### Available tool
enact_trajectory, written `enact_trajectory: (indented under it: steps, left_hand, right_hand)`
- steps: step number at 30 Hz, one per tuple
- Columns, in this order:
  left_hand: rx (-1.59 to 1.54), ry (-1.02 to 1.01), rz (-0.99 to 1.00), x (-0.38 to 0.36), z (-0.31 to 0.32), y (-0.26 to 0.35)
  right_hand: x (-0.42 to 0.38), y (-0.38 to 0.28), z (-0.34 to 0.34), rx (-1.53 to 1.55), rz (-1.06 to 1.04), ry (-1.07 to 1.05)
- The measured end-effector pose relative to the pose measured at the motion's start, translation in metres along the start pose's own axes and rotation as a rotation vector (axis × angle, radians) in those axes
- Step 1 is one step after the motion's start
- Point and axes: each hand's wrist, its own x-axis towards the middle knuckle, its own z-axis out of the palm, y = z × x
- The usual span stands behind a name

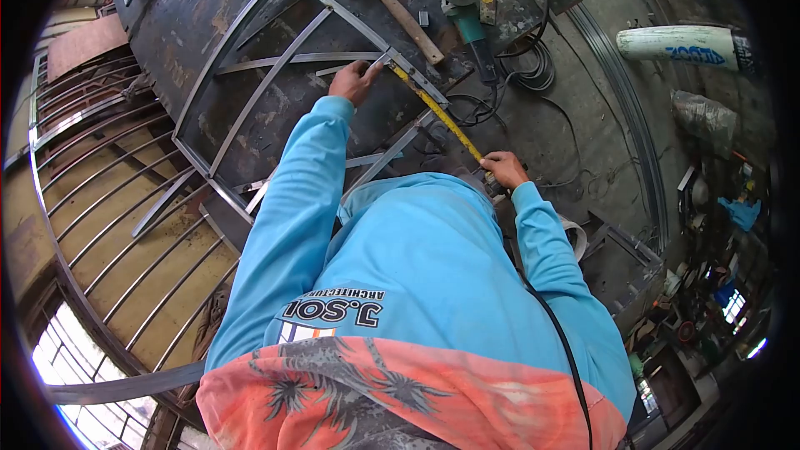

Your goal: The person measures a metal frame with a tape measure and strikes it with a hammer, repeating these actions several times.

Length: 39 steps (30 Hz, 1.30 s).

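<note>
A yellow tape measure (448,120) is stretched out between my two hands. My left hand (357,83) pinches near its far end, at the corner of a curved metal frame (287,52) lying on the dark work table (250,108). Closed round the near part of the tape, my right hand (505,170) is beside my body, past the table's edge. What sits under its fingers is partly hidden. The tape crosses the frame's right-hand bar and runs down toward me.
A hammer (400,12) and an angle grinder (471,29) with a coiled cable (533,67) lie at the table's far side. Long metal strips (621,100) rest on the floor at right. A barred metal frame (117,225) stands at left.
</note>
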Motion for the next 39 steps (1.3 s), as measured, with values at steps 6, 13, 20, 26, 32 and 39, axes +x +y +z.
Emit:
enact_trajectory:
  steps: [6, 13, 20, 26, 32, 39]
  left_hand:
    - [0.002, -0.022, -0.001, 0.028, 0.013, 0.001]
    - [-0.038, -0.054, -0.017, 0.038, 0.017, 0.0]
    - [-0.067, -0.046, -0.009, 0.043, 0.019, -0.007]
    - [-0.175, -0.11, -0.088, 0.037, 0.01, 0.007]
    - [-0.216, -0.121, -0.13, 0.036, 0.008, 0.01]
    - [-0.235, -0.125, -0.14, 0.037, 0.006, 0.012]
  right_hand:
    - [-0.002, 0.001, 0.001, -0.012, -0.052, 0.008]
    - [0.003, 0.006, 0.001, 0.041, -0.02, -0.027]
    - [0.005, 0.007, 0.0, 0.069, 0.01, -0.044]
    - [0.002, 0.003, -0.001, 0.065, 0.007, -0.047]
    - [0.003, 0.005, -0.002, 0.054, -0.011, -0.051]
    - [0.007, 0.011, 0.0, 0.071, 0.005, -0.075]
